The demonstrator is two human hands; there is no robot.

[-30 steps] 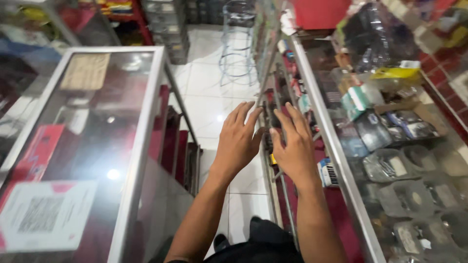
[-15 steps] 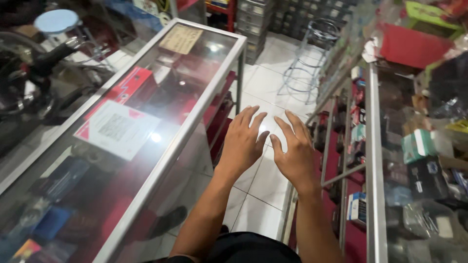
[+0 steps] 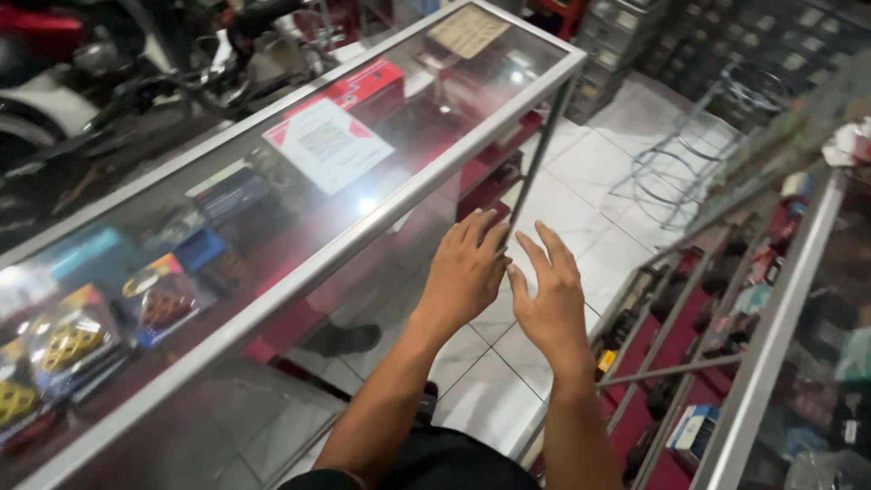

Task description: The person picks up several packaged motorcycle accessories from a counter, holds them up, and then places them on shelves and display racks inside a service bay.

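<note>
My left hand (image 3: 464, 270) and my right hand (image 3: 548, 302) hang side by side in the aisle, palms down, fingers spread, holding nothing. They float above the white tiled floor (image 3: 581, 209) between two glass display counters. The left hand is nearest the aluminium edge of the left glass counter (image 3: 381, 213); the right hand is close to the open back of the right counter (image 3: 762, 354), which has red shelves with small boxed goods. Neither hand touches a counter.
Inside the left counter lie packaged parts, a red box (image 3: 367, 86) and a white paper sheet (image 3: 328, 143). A motorcycle (image 3: 109, 82) stands beyond it. A wire stool frame (image 3: 708, 154) stands on the tiles ahead. Grey drawer cabinets (image 3: 635, 36) line the far wall.
The view has swung from the right counter toward the left counter. Both hands have come away from the right counter's sliding frame and now hover in mid-aisle, still spread.
</note>
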